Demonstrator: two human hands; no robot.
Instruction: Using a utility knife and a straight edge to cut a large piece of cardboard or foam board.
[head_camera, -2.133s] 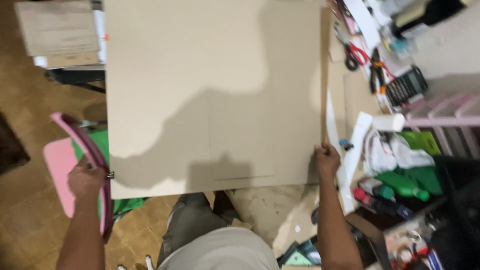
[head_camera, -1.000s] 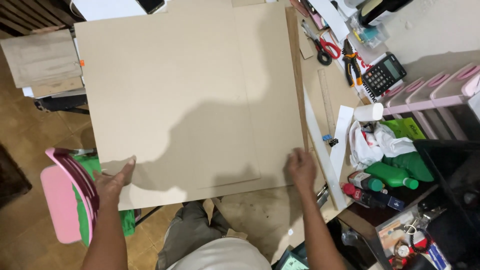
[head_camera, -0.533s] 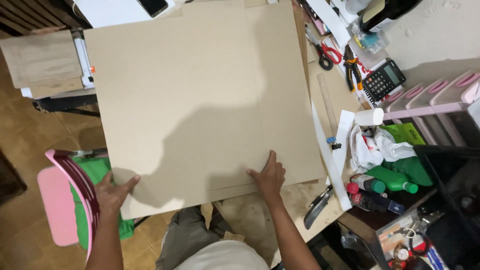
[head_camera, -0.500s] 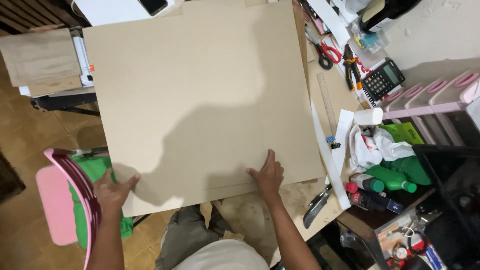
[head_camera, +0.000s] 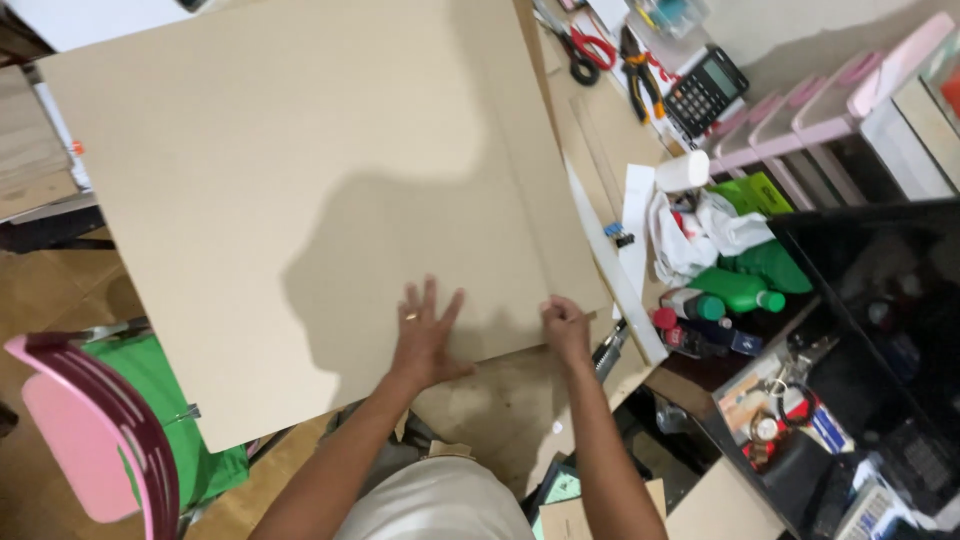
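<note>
Cardboard sheet (head_camera: 300, 190) lies under flat, spread left hand (head_camera: 425, 335); right hand (head_camera: 565, 328) grips its edge.

Bare forearms, ring on left hand (head_camera: 425, 335), light grey trousers.

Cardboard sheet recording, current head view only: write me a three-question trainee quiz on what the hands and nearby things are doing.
1. True or false: the left hand lies flat, fingers spread, on the cardboard sheet.
2. Where is the right hand? A) on the calculator B) at the sheet's near edge C) holding the scissors
3. Fill in: the chair at lower left is ____ in colour.

Key: 1 true. 2 B. 3 pink.
</note>
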